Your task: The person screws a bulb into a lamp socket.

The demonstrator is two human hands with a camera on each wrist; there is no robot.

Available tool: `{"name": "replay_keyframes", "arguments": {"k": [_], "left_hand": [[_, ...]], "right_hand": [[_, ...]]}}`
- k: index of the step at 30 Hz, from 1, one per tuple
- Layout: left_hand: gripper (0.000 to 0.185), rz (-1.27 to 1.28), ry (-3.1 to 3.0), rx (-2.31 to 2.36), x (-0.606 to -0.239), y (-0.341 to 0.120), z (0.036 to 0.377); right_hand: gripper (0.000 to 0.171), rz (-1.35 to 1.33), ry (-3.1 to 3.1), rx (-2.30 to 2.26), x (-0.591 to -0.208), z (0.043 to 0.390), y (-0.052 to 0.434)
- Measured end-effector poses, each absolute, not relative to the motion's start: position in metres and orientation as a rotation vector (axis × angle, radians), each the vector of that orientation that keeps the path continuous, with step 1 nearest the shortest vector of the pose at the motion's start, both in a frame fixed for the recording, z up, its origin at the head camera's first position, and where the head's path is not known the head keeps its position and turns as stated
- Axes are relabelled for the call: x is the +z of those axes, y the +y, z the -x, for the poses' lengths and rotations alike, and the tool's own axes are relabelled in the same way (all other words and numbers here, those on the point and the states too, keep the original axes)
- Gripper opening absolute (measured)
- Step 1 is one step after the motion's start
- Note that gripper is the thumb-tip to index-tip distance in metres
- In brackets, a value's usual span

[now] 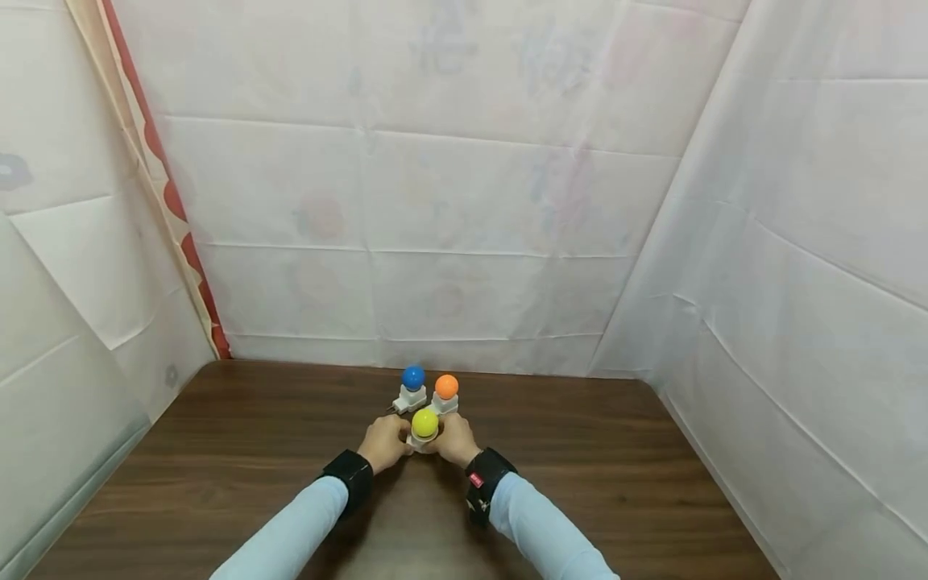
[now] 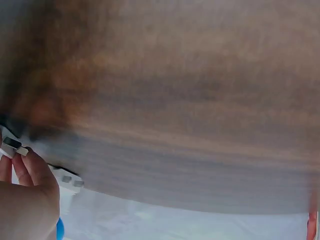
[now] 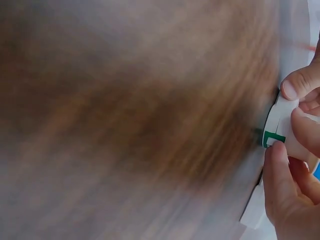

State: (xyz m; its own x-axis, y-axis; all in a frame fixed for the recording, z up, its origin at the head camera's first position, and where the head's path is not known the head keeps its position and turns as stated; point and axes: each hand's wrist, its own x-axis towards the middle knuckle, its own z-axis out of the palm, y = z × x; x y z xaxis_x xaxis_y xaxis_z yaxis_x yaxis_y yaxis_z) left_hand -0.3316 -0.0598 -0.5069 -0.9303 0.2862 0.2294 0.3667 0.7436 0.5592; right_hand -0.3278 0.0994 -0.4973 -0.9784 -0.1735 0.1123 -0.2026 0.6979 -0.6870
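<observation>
Close together in the head view, my left hand (image 1: 384,443) and right hand (image 1: 457,441) grip from both sides a small white lamp socket (image 1: 419,444) that carries a yellow bulb (image 1: 424,423). In the right wrist view, this socket (image 3: 278,116) has a green slot with a white switch (image 3: 271,142), and a fingertip of my right hand (image 3: 295,200) touches it. The left hand's thumb presses the socket's other end. My left hand (image 2: 30,200) is at the lower left of the left wrist view, its fingers round the socket's end.
Just behind my hands stand two more white sockets, one with a blue bulb (image 1: 413,378), the other with an orange bulb (image 1: 446,387). They are on a dark brown wooden table (image 1: 254,451). White sheets (image 1: 464,201) hang behind it and at both sides.
</observation>
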Motion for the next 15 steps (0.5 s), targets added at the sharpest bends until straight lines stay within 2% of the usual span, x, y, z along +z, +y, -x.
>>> {"name": "replay_keyframes", "arguments": {"k": [6, 12, 15], "left_hand": [[0.023, 0.516, -2.803, -0.908, -0.508, -0.055, 0.337], [0.047, 0.516, -2.855, -0.909, -0.485, -0.068, 0.328], [0.042, 0.651, -2.728, -0.723, -0.462, -0.087, 0.324]], "right_hand": [[0.032, -0.324, -2.884, 1.161, -0.492, 0.333, 0.102], [0.049, -0.327, -3.011, 1.064, -0.462, 0.332, 0.143], [0.035, -0.312, -2.946, 0.955, -0.438, 0.331, 0.175]]}}
